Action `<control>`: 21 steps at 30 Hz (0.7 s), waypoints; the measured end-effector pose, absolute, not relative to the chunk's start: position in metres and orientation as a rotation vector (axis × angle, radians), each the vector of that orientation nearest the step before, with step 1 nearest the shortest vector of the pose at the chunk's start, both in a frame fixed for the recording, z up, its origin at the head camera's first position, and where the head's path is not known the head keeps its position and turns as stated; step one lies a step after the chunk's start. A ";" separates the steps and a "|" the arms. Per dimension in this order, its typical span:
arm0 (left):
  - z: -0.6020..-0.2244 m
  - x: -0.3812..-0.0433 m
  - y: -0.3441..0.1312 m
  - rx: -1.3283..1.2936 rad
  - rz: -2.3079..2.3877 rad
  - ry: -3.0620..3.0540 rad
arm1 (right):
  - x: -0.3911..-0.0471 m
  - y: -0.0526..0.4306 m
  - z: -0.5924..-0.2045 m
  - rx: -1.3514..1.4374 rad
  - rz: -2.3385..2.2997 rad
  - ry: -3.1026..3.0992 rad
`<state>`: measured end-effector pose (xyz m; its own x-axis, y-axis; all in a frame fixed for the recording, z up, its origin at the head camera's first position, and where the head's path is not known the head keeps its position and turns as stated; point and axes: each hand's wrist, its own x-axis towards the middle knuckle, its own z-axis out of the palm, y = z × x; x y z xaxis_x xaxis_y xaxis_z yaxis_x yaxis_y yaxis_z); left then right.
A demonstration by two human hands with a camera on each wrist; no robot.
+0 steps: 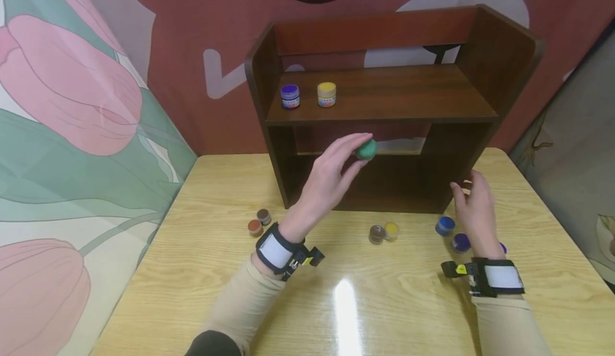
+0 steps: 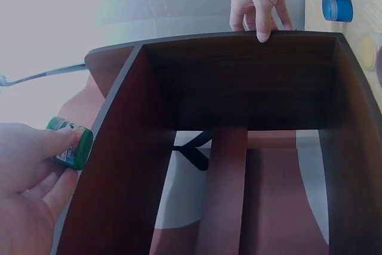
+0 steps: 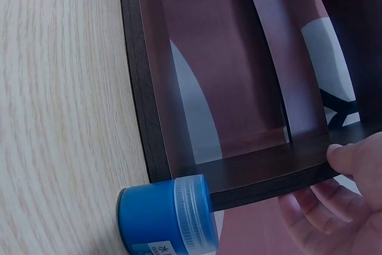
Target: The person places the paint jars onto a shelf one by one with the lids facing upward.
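My left hand [image 1: 326, 180] pinches a small green paint jar [image 1: 367, 149] between thumb and fingers, in front of the upper board of a dark brown wooden shelf [image 1: 413, 92]. In the left wrist view the green jar [image 2: 70, 143] is tilted, close to the board's front edge. My right hand [image 1: 478, 214] grips the shelf's right side panel, thumb on the inner face and fingers outside, as the right wrist view shows. On the upper board stand a purple paint jar [image 1: 290, 97] and a yellow paint jar [image 1: 326, 95], side by side at the left.
On the wooden table [image 1: 216, 292], an orange-brown jar [image 1: 255, 228] and a dark brown jar [image 1: 263, 216] stand left. A brown jar [image 1: 377, 234] and another yellow jar [image 1: 391, 231] are at centre. Near my right hand are a blue jar [image 1: 444, 226] and a dark blue jar [image 1: 460, 243].
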<state>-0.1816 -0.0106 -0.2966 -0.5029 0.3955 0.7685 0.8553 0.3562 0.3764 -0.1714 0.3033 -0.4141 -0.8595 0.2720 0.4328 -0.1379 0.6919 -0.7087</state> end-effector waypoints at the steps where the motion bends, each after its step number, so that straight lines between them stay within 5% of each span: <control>1: -0.295 -0.182 -0.010 -1.087 -1.056 -2.051 | -0.171 0.303 -0.414 -0.103 1.058 -2.385; 21: -0.263 -0.195 -0.002 -1.100 -1.018 -2.001 | -0.171 0.303 -0.412 -0.100 1.061 -2.385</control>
